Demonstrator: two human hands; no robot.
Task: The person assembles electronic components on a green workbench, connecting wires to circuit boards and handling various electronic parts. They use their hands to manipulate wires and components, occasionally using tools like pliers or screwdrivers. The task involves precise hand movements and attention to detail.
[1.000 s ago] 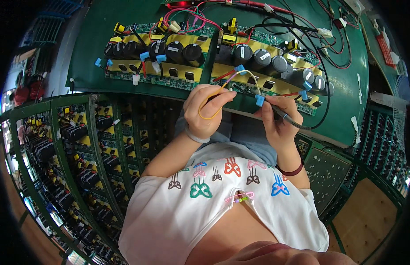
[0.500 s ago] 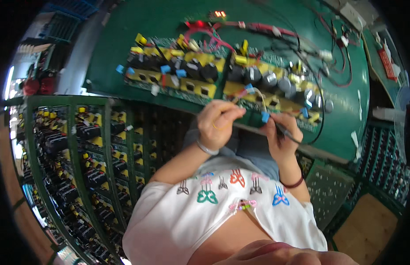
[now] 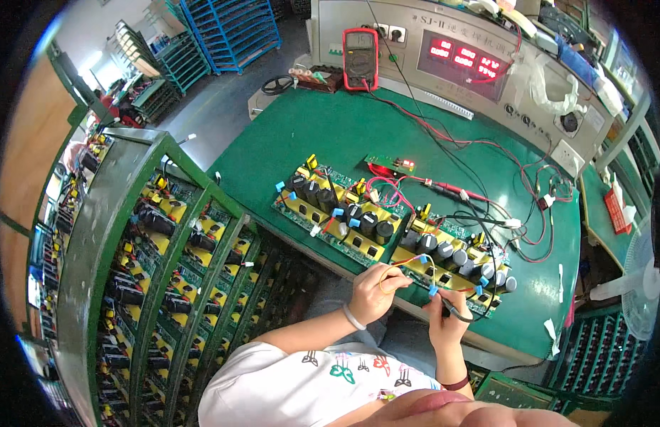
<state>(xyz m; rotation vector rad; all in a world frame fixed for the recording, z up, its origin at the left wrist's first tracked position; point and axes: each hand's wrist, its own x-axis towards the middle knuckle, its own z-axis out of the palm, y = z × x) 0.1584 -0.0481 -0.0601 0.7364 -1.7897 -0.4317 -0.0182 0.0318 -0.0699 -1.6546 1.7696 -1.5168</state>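
At the near edge of the green bench, my left hand (image 3: 375, 292) pinches a thin yellow wire (image 3: 388, 270), its fingers closed. To its right, my right hand (image 3: 449, 319) is closed round a black test probe (image 3: 454, 309) with a black lead. At that hand's fingertips is a blue connector (image 3: 433, 290), joined by a pale wire to another blue connector (image 3: 424, 259) above. Just beyond both hands lies the right circuit board (image 3: 451, 265), carrying black capacitors and yellow parts. A second, similar circuit board (image 3: 335, 217) lies left of it.
A red multimeter (image 3: 361, 60) leans against a grey test console (image 3: 444, 64) with lit red digits. Near the boards lie a red test probe (image 3: 454, 189), a small lit board (image 3: 391, 165) and tangled leads (image 3: 536, 192). A green rack (image 3: 141, 167) of boards stands at left.
The view has tilted up, bringing the multimeter and console into sight. Both hands keep their holds near the right board; the blue connector is still at my right fingertips.
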